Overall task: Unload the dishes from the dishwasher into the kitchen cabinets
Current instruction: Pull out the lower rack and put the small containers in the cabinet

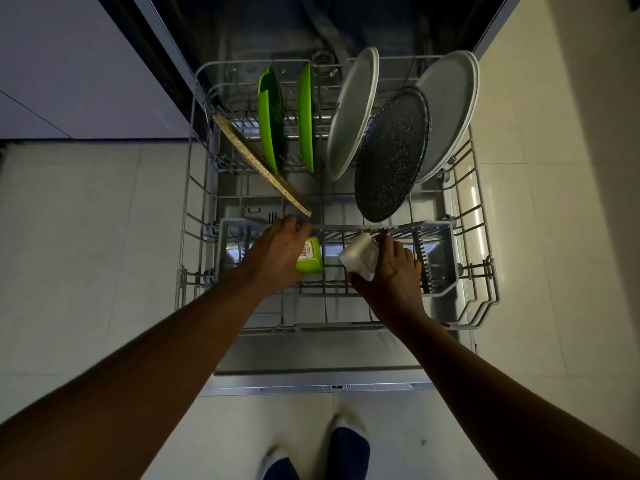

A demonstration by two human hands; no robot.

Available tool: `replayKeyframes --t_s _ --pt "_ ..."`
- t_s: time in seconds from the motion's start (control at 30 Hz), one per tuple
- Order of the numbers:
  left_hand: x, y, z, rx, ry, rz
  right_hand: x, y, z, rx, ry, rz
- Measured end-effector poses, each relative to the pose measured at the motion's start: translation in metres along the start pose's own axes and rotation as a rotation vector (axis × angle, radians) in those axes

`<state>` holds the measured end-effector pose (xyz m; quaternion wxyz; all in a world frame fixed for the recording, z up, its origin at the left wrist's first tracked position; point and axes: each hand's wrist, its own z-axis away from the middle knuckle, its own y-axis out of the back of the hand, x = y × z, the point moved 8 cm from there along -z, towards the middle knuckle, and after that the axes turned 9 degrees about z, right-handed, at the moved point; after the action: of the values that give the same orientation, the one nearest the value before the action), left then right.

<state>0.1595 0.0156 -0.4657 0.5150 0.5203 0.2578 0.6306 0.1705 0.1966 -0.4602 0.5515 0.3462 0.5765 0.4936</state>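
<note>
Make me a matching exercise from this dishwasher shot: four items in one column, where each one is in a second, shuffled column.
Items:
1. green cup
2. white container
3. black speckled plate
4. beige board

Places:
A. leaning slantwise at the rack's left
B. held by the left hand
C. upright between grey plates
D. held by the right hand

Pairs: 1-B, 2-D, 3-C, 4-A

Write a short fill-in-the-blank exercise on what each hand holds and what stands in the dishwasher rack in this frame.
1. The left hand holds a small square container coloured ____.
2. The right hand has its grip on a small dish coloured ____.
3. The dark speckled plate stands between two ____ plates.
4. The number of green plates standing upright in the rack is ____.

Missing words: green; white; grey; two
</note>
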Motion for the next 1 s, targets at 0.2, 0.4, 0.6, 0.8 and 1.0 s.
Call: replayKeyframes --t_s 0.2,0.4,0.6,0.8,1.0 --pt "0.003 0.032 0.026 0.166 0.027 0.155 -0.013 0.014 -0.002 -0.044 0.082 0.128" --pt "0.037 0.148 0.084 0.22 -0.076 0.004 -0.07 0.1 -0.001 -0.27 0.21 0.244" --pt "0.073 0.351 0.165 0.317 -0.078 -0.008 -0.174 0.278 0.002 -0.307 0.399 0.368" --pt "0.087 0.586 0.266 0.454 -0.104 -0.035 -0.343 0.47 -0.02 -0.23 0.577 0.491" --pt "0.035 0.768 0.388 0.579 -0.151 -0.009 -0.512 0.615 -0.011 -0.151 0.653 0.353"
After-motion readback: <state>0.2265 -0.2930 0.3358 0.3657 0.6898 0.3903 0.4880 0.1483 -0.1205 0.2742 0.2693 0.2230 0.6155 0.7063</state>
